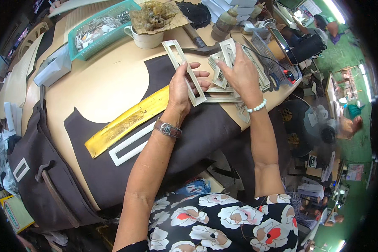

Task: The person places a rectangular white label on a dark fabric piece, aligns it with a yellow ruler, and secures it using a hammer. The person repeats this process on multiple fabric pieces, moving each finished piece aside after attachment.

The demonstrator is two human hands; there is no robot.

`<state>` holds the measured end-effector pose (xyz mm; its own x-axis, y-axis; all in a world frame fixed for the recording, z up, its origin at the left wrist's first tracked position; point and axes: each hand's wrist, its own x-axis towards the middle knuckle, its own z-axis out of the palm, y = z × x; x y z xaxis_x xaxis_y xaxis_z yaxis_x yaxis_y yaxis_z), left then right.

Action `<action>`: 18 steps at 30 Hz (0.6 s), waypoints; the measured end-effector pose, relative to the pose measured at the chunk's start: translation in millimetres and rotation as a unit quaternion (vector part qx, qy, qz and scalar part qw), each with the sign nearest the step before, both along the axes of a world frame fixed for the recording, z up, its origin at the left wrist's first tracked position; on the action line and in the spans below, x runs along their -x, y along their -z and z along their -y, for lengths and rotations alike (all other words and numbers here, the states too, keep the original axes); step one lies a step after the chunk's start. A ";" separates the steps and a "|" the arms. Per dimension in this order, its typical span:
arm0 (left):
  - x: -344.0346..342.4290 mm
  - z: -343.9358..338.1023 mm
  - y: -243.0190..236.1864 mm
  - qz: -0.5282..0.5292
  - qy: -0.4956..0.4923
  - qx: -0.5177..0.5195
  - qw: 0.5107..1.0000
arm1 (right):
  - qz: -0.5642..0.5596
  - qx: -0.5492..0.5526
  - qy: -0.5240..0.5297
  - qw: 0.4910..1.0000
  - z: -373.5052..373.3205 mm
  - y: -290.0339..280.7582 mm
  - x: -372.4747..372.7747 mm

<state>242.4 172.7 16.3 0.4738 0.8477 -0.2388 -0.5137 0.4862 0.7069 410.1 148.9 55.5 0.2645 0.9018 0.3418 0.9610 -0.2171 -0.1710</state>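
My left hand [181,90], a watch on its wrist, holds a long white slotted frame [198,100] upright at a tilt. The thumb lies over the frame, and the fingers show through and behind its opening. My right hand [244,74], with a pale bead bracelet, pinches another white slotted frame [227,44] above a pile of similar frames [218,80]. Below my left hand, dark brown sheet material [197,130] covers the table's near side. On it lie a worn yellow strip [126,126] and a white slotted frame [121,160], partly hidden by my left forearm.
A teal basket [77,52] of small pieces and a white mug [147,40] under brown paper stand at the back. A brown bottle [224,25], a hammer [195,37] and a grey basket [277,63] are farther right. Dark material [42,155] drapes at left.
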 end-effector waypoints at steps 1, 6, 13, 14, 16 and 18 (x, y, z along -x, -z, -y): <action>0.4 0.1 0.0 0.002 -0.001 0.006 1.000 | 0.022 0.010 0.012 1.000 -2.8 1.9 0.9; -1.6 -0.8 1.3 -0.016 0.007 0.012 1.000 | 0.084 0.074 0.050 0.992 -4.6 0.8 6.5; -3.4 1.5 2.7 -0.055 0.031 -0.020 0.998 | -0.130 0.159 0.063 0.977 -0.8 -26.7 -12.1; -2.6 1.5 1.7 -0.061 0.036 -0.020 0.997 | -0.094 0.152 0.067 0.982 0.9 -26.7 -16.0; -3.3 1.4 1.7 -0.061 0.036 -0.020 0.997 | -0.020 0.138 0.073 0.987 5.5 -27.3 -27.1; -3.9 1.8 0.7 -0.060 0.037 -0.018 0.997 | 0.046 0.101 0.070 0.991 13.7 -27.4 -32.6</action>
